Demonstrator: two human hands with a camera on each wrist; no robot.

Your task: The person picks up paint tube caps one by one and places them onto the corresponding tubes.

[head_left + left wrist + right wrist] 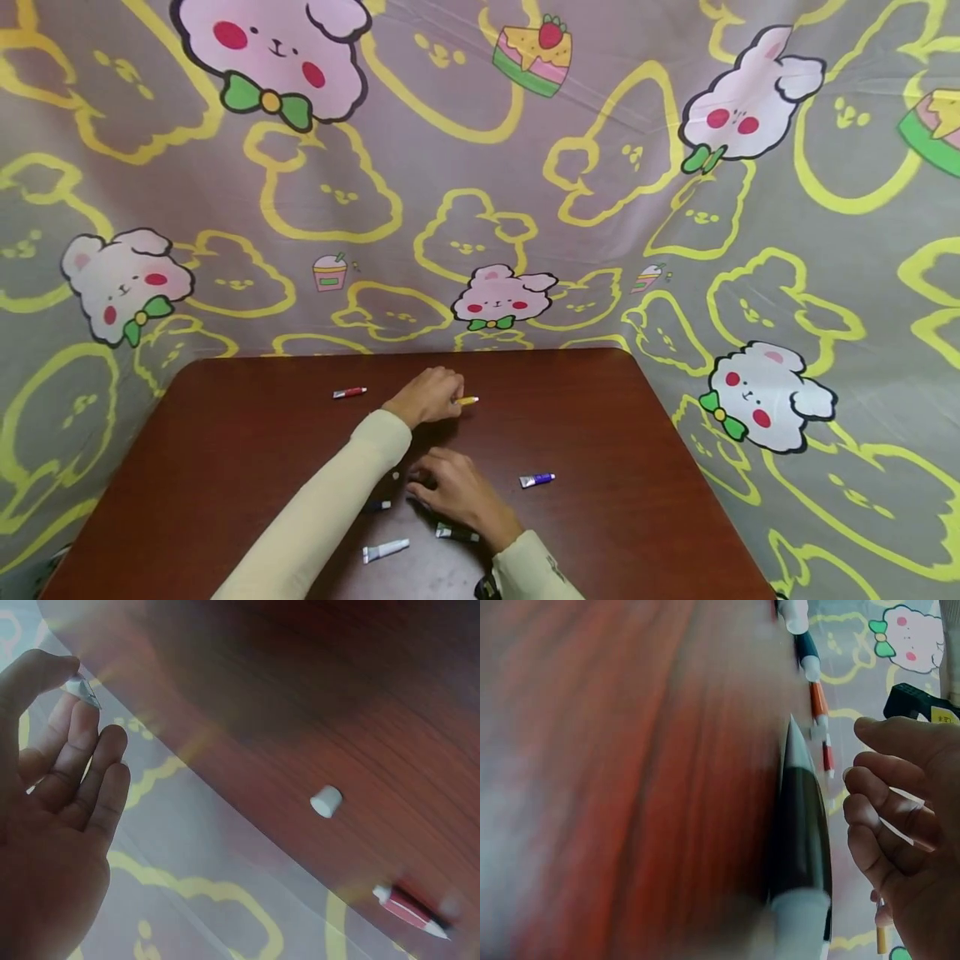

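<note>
My left hand [431, 396] reaches over the far middle of the table, pinching a yellow paint tube [468, 401] whose white-capped end sticks out. In the left wrist view, the thumb and index finger of the left hand [64, 780] grip the flat silvery end of that tube [84, 691]; the other fingers are spread loosely. Nearer the body, my right hand [465, 492] hovers low over the table with loosely bent fingers. The right wrist view shows nothing within the right hand [900, 817]. A black paint tube [457, 533] lies just beside its wrist.
A red tube [349, 392] lies far left, a purple one [537, 480] to the right. A white tube [386, 550] and a dark blue one [381, 505] lie near the left forearm. An orange tube [819, 699] and a small white cylinder [326, 801] also show. Patterned cloth [390, 250] surrounds the table.
</note>
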